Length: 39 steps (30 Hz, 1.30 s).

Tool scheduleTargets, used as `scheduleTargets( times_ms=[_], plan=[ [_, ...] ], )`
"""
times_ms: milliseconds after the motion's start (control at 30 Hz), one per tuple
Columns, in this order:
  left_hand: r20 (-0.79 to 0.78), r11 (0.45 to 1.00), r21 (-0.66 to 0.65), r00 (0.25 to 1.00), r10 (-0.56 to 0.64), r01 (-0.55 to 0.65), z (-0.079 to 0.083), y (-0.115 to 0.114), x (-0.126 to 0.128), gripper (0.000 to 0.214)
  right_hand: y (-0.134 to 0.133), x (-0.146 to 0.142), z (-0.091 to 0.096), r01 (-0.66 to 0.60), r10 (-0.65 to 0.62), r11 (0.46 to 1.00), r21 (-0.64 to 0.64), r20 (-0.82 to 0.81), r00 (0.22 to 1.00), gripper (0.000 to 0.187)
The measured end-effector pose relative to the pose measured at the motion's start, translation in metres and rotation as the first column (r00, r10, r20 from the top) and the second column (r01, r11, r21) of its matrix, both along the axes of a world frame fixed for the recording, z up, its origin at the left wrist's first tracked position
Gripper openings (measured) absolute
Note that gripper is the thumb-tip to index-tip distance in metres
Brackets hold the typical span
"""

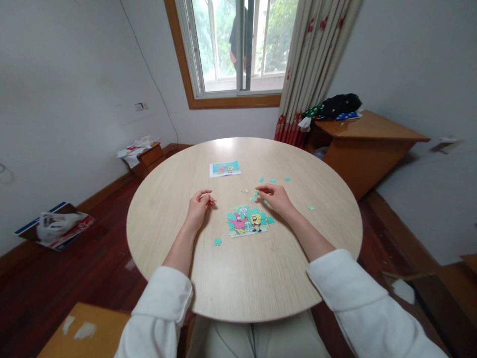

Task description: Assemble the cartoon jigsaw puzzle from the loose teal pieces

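Observation:
A partly joined jigsaw puzzle [246, 221] lies on the round table, showing a pink starfish figure and a yellow square figure on a turquoise ground. My left hand [200, 206] hovers to its upper left, fingers loosely bent and apart, with nothing visible in them. Above the puzzle's right side is my right hand [275, 198], thumb and forefinger apart over a small cluster of loose puzzle pieces [253, 199]. Its palm and other fingers are partly hidden. One turquoise puzzle piece [218, 242] sits alone at the puzzle's lower left.
Beyond my hands lies a printed reference picture [225, 169] on the pale round table [160, 214]. More loose pieces [273, 180] are scattered behind my right hand, and a single piece [310, 207] lies farther right. A wooden desk [372, 127] holding clothes stands at the back right.

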<state>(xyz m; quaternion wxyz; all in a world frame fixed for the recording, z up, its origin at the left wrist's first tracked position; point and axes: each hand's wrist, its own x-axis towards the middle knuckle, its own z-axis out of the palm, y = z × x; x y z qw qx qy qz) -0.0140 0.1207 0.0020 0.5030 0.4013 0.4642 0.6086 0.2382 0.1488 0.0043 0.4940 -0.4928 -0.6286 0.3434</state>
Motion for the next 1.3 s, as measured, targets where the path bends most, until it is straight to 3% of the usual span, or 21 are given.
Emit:
scheduleTargets(
  times_ms=[200,367,633,1300],
  plan=[
    [-0.004,1.0,-0.002,1.0,0.005,-0.005,0.0,0.001,0.0,0.023,-0.003,-0.007,0.001,0.004,-0.004,1.0,0.006,-0.01,1.0,0.014],
    [0.008,1.0,0.002,1.0,0.003,-0.003,-0.002,0.003,0.0,0.022,-0.008,-0.026,-0.006,-0.087,0.087,0.996,-0.002,0.012,0.996,0.014],
    [0.008,1.0,-0.011,1.0,0.02,-0.02,-0.002,0.003,0.002,0.017,-0.021,-0.054,-0.01,-0.18,0.166,0.981,0.069,0.18,0.97,0.011],
    [-0.015,1.0,-0.027,1.0,0.014,-0.015,0.0,0.003,0.005,0.014,-0.026,-0.059,-0.01,-0.221,0.203,0.974,0.046,0.256,0.945,0.013]
  ],
)
